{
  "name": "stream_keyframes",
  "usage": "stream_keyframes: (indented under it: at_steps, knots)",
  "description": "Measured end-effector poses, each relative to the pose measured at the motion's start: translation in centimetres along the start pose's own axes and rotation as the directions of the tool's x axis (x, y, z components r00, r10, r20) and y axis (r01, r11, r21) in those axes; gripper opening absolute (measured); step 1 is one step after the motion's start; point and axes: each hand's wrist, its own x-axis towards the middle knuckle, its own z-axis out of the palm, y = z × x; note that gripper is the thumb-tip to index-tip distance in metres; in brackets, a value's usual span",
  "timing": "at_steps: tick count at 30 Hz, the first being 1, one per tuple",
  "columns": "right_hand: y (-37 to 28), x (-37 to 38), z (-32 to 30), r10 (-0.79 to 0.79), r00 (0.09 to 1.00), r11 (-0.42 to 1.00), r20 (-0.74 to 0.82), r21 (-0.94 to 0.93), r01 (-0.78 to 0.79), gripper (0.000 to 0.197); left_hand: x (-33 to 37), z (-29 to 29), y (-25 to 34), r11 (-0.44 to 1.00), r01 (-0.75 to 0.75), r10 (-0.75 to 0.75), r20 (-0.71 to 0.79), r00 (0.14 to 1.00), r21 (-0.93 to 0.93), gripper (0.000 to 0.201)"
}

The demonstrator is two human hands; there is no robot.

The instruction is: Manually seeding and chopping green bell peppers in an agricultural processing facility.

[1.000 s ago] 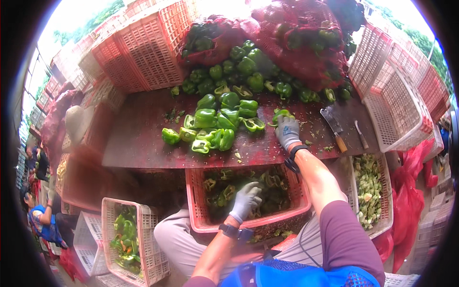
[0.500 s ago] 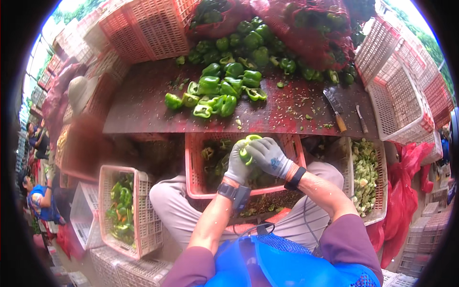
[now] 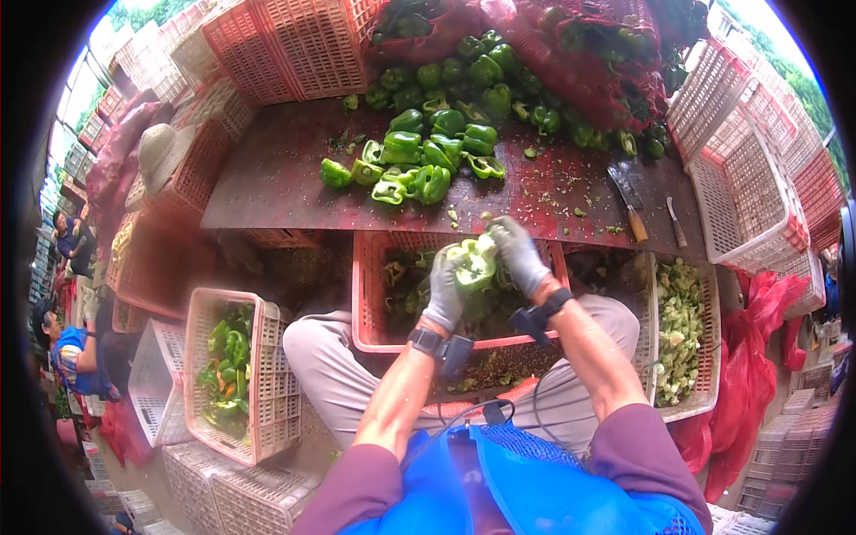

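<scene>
Above the red crate (image 3: 361,308) between my knees, my gloved left hand (image 3: 443,292) is closed around a cut green bell pepper (image 3: 476,273). Its pale inside shows. Just right of the pepper, my gloved right hand (image 3: 517,254) has its fingers bent together at a whitish seed core (image 3: 486,242). The grip on the core is partly hidden by the fingers. A group of cut and whole green peppers (image 3: 403,147) lies on the dark tabletop (image 3: 285,169) ahead of my hands.
A cleaver (image 3: 628,201) and a small knife (image 3: 675,221) lie at the table's right. A crate of pale seed cores (image 3: 679,334) stands right of my knee, a crate of pepper pieces (image 3: 230,366) at the left. Red net sacks (image 3: 580,58) of peppers lie behind. A co-worker (image 3: 76,357) is far left.
My hands have drawn apart, the right one moving up and right. The pepper's pale inside and seed core now show between them. The view has shifted slightly.
</scene>
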Motion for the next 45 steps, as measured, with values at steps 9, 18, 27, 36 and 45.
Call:
stream_keyframes:
  at_steps: [9,18,27,36,45]
  knots:
    - [-5.4,-9.4,-23.8,-0.092,0.904,0.249,-0.416,-0.889,-0.384,0.032,0.3,-2.1,-4.4,0.216,-0.237,0.065,0.228,0.972,0.947,0.070]
    - [-3.4,4.7,-12.8,-0.261,0.963,0.420,0.061,-0.891,0.171,0.038,1.5,-4.7,-6.6,0.685,0.274,-0.351,-0.024,0.936,0.675,0.040]
    - [0.9,18.6,0.7,-0.223,0.963,0.081,0.150,-0.982,0.172,0.022,1.7,-6.1,-2.9,0.817,0.381,-0.412,-0.023,0.911,0.432,0.044]
    - [-2.0,0.5,2.3,-0.551,0.625,0.190,0.553,-0.646,0.739,0.027,2.9,-2.8,2.0,0.705,0.476,-0.336,0.343,0.877,-0.525,0.069]
    - [-3.5,-2.4,5.2,-0.212,0.919,0.653,0.332,-0.651,0.386,0.024,1.7,-3.4,0.0,0.996,-0.029,0.021,0.097,0.995,0.079,0.041]
